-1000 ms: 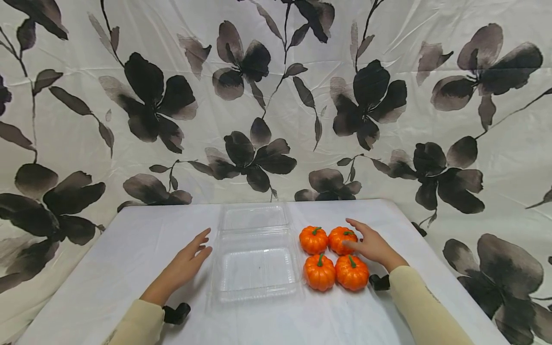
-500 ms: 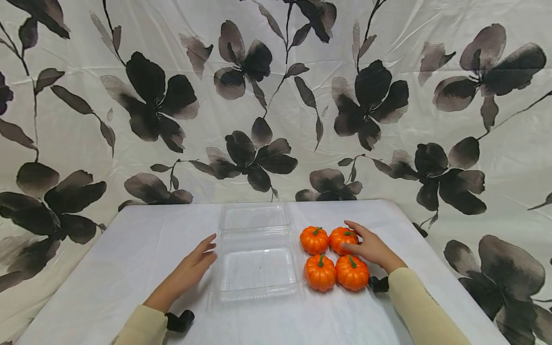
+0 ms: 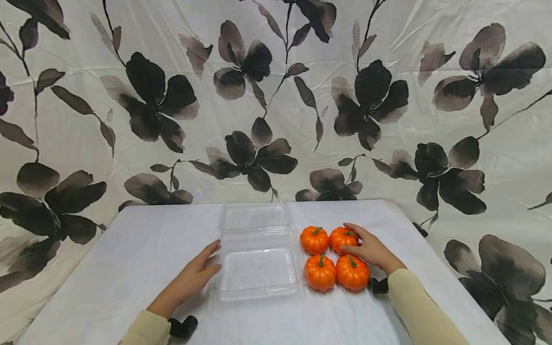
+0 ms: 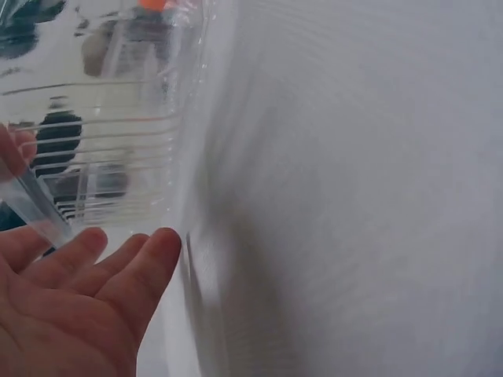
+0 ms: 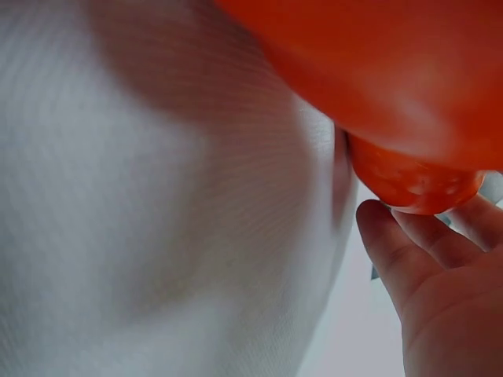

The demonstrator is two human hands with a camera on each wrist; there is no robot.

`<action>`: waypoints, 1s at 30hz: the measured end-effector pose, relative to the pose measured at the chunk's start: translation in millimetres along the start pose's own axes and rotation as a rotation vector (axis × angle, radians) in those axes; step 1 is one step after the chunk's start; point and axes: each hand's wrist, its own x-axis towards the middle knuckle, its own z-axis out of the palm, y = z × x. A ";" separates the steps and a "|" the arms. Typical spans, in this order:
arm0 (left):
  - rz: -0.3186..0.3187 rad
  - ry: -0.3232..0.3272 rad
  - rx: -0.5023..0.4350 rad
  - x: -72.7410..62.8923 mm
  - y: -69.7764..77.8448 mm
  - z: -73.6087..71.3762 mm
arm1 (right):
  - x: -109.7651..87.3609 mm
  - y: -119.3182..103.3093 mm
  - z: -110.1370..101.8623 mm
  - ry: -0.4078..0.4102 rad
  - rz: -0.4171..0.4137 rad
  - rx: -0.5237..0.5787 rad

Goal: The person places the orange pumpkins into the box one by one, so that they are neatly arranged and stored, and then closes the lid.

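Note:
Four-lobed grouping aside, several small orange pumpkins with green stems stand close together right of a clear plastic clamshell box, its lid laid back behind it. My right hand grips the back right pumpkin, thumb in front and index finger behind. The right wrist view shows fingertips against that pumpkin, beneath a nearer pumpkin. At the box's left rim is my left hand, fingers extended and parted from the thumb. In the left wrist view its fingertips lie right at the clear plastic edge.
The back left pumpkin, front left pumpkin and front right pumpkin stand beside the gripped one. A white cloth covers the table. Behind its far edge hangs a floral curtain.
My left hand has moved right and slightly nearer me, up to the box's left rim. The right hand has settled closer around the back right pumpkin. The box and pumpkins stay in place.

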 end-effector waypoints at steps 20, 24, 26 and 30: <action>-0.032 0.023 -0.069 2.1 2.4 5.1 | -0.4 5.9 -3.7 0.034 -0.070 -0.016; -0.039 0.022 -0.082 2.2 3.3 4.6 | -2.9 1.7 -8.2 0.053 -0.087 -0.023; -0.039 0.022 -0.088 2.6 3.0 4.7 | -4.4 -1.2 -10.5 0.061 -0.097 -0.022; -0.034 0.029 -0.093 3.8 2.0 5.5 | -6.8 -6.4 -14.9 0.076 -0.124 -0.019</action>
